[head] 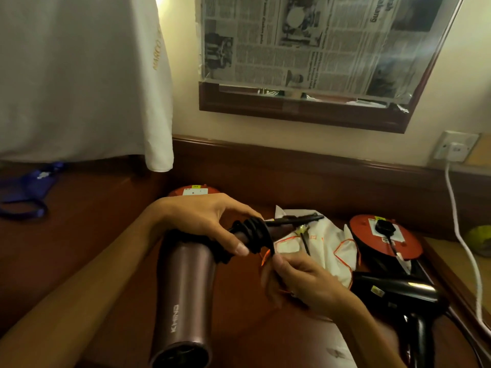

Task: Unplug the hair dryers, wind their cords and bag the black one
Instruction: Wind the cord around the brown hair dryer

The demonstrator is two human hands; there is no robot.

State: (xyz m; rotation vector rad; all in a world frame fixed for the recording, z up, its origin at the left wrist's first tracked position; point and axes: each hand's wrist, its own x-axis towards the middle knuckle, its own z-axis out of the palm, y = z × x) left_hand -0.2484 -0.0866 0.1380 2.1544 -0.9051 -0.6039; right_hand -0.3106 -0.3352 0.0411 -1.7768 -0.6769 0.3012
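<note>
A purple-brown hair dryer (183,293) is held over the wooden table, its barrel pointing toward me. My left hand (202,221) grips its handle, where several turns of black cord (255,235) are wound. My right hand (300,280) pinches the loose cord end just below those turns. The black hair dryer (403,296) lies on the table at the right, its cord trailing off the front. A white bag with orange trim (324,248) lies crumpled behind my hands.
Two red cord reels sit on the table, one at the back (194,191) and one at the right (382,240) with a black plug in it. A white cable (462,235) hangs from a wall socket (455,150). White cloth (79,75) hangs at left.
</note>
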